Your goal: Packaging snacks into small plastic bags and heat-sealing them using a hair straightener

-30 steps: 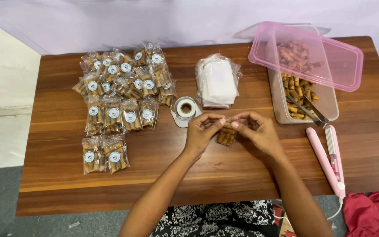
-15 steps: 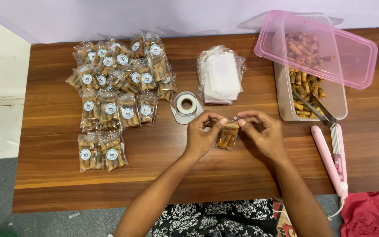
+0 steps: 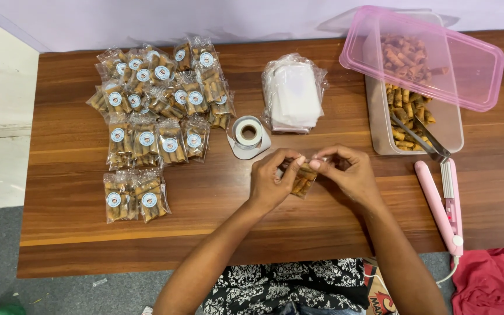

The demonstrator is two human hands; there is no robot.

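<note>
Already a pile of labelled packs (image 3: 158,116) lies done on the bench (image 3: 59,221); my left hand (image 3: 272,181) and right hand (image 3: 345,175) pinch one unlabelled pack (image 3: 303,181) mid-bench, tub (image 3: 415,125) half full.

Across the earlier pictures and now, little changes beyond the hands and the small packet. A second ago the left hand (image 3: 272,181) and the right hand (image 3: 345,175) press close over the clear packet of brown snack rolls (image 3: 303,181), which lies low beneath them, near the middle of the table (image 3: 205,233). Now the fingertips of both hands meet above the packet's top edge and pinch it there, and the packet shows more fully between the two hands. The head camera also shifts slightly, so everything sits a little lower in view.
</note>
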